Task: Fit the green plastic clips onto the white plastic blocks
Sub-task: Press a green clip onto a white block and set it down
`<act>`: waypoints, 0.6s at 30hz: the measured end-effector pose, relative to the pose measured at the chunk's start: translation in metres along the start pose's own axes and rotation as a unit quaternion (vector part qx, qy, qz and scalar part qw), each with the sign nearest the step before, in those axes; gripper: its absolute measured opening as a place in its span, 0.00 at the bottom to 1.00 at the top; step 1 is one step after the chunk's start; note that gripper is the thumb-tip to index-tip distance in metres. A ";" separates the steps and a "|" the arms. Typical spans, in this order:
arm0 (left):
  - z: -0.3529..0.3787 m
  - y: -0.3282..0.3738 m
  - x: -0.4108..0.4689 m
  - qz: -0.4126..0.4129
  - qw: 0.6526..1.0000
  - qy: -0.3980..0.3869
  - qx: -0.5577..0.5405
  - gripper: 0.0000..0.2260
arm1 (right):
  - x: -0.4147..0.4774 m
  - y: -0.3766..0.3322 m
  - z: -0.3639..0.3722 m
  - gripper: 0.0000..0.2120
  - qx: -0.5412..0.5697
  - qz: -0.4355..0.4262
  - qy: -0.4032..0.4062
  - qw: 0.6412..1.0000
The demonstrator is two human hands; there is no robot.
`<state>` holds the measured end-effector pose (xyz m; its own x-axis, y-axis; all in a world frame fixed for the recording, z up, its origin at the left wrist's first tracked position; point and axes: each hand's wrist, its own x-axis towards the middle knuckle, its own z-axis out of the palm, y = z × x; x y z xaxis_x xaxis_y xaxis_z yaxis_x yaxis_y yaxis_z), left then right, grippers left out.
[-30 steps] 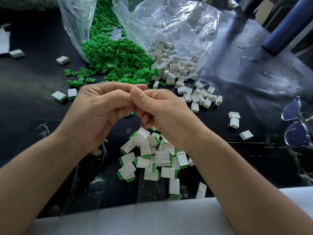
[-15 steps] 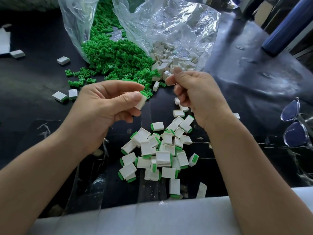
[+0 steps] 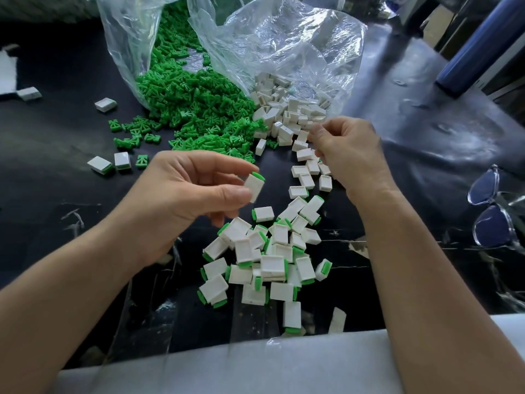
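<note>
The left hand [image 3: 184,194] holds one white block [image 3: 253,188] up off the table. It is pinched between thumb and forefinger and tilted, with a green clip [image 3: 258,175] seated in its upper end. The thumb covers the block's lower corner, so I cannot see that end.

The right hand [image 3: 350,155] is over the loose white blocks [image 3: 287,115] spilling from the bag mouth, its fingers curled downward. Its fingertips [image 3: 315,131] sit right at one of those blocks. The palm faces away from me, so I cannot tell whether they have hold of anything.

Between the forearms, just below the held block, a pile of fitted blocks [image 3: 270,251] lies on the black table [image 3: 56,200]. Green edges show on many of them, and the lower ones are buried under the rest. The heap of green clips [image 3: 199,109] lies just left of the loose blocks and touches them. It runs back inside crumpled clear plastic bagging [image 3: 284,44], and I cannot make out whether that is one bag or two. Glare on the film hides much of what is inside.

A few stray fitted blocks [image 3: 109,163] lie well apart at the left. At the right edge a pair of clear-framed glasses [image 3: 490,226] is cut off by the frame, as is a blue cylinder [image 3: 480,44] at the top right. Pale padding [image 3: 255,365] runs along the near edge.

Any markings on the parts are too small for me to read.
</note>
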<state>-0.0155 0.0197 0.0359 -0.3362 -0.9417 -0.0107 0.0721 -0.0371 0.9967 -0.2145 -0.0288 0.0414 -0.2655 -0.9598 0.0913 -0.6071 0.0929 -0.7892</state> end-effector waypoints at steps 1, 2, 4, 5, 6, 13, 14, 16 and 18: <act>0.000 0.000 -0.001 -0.001 0.999 -0.024 0.023 0.20 | 0.000 0.001 0.000 0.09 -0.032 -0.008 0.003 0.999; 0.001 0.000 -0.002 -0.004 0.998 -0.048 0.038 0.20 | 0.000 0.002 0.000 0.08 -0.061 -0.014 -0.001 0.998; 0.003 0.002 -0.004 -0.012 0.996 -0.080 0.043 0.16 | -0.001 0.004 0.003 0.07 -0.104 -0.022 -0.025 0.994; 0.003 0.003 -0.004 -0.011 0.996 -0.077 0.041 0.15 | -0.002 0.004 0.004 0.07 -0.124 -0.024 -0.041 0.991; 0.003 0.003 -0.004 -0.008 0.997 -0.063 0.038 0.14 | -0.003 0.005 0.006 0.07 -0.147 -0.028 -0.057 0.987; -0.003 0.004 0.004 -0.012 0.994 0.098 -0.053 0.11 | -0.004 0.008 0.018 0.12 -0.262 -0.055 -0.113 0.957; -0.004 0.003 0.004 -0.016 0.992 0.110 -0.059 0.10 | -0.003 0.009 0.018 0.11 -0.267 -0.059 -0.114 0.955; -0.005 0.002 0.006 -0.020 0.989 0.130 -0.061 0.08 | -0.003 0.009 0.017 0.08 -0.261 -0.066 -0.109 0.957; -0.006 0.001 0.006 -0.021 0.988 0.143 -0.050 0.08 | -0.004 0.009 0.016 0.04 -0.241 -0.081 -0.087 0.963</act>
<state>-0.0121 0.0116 0.0359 -0.0621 -0.9941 -0.0894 0.1602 -0.0983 0.9822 -0.2071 -0.0282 0.0245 -0.0346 -0.9979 0.0539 -0.9180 0.0104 -0.3965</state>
